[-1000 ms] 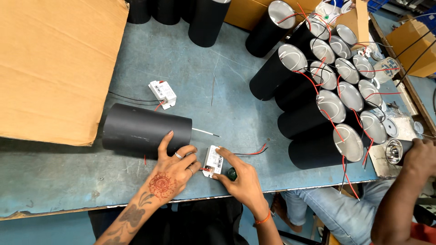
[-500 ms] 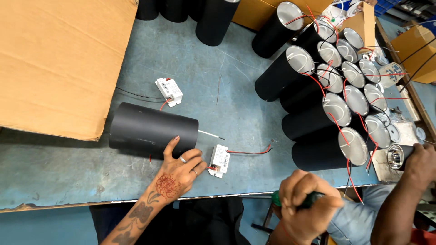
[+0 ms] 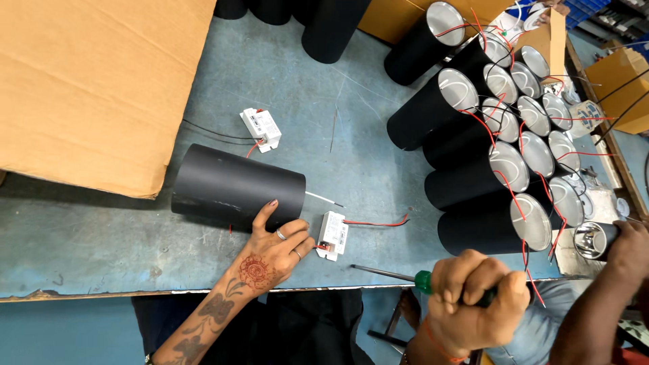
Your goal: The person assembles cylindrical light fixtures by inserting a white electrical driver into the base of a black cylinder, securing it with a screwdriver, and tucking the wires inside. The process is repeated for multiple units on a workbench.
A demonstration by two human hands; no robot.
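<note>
My left hand (image 3: 272, 251) rests flat on the blue-grey table (image 3: 101, 243), fingertips touching a black cylinder (image 3: 236, 186) that lies on its side. Just right of that hand sits a small white driver box (image 3: 333, 234) with red wires (image 3: 375, 222) trailing right. My right hand (image 3: 476, 299) is off the table's front edge, closed around a green-handled screwdriver (image 3: 424, 280) whose metal shaft points left. A second white driver box (image 3: 261, 128) lies behind the cylinder with black wires.
Several black cylinders with silver reflectors (image 3: 500, 169) and red wires lie stacked at the right. A big cardboard sheet (image 3: 88, 81) covers the left. More black cylinders (image 3: 331, 27) stand at the back. Another person's hand (image 3: 625, 247) holds a reflector (image 3: 595, 240) at the far right.
My right hand left the white box, drew back off the table edge and now grips the screwdriver. My left hand stays against the cylinder.
</note>
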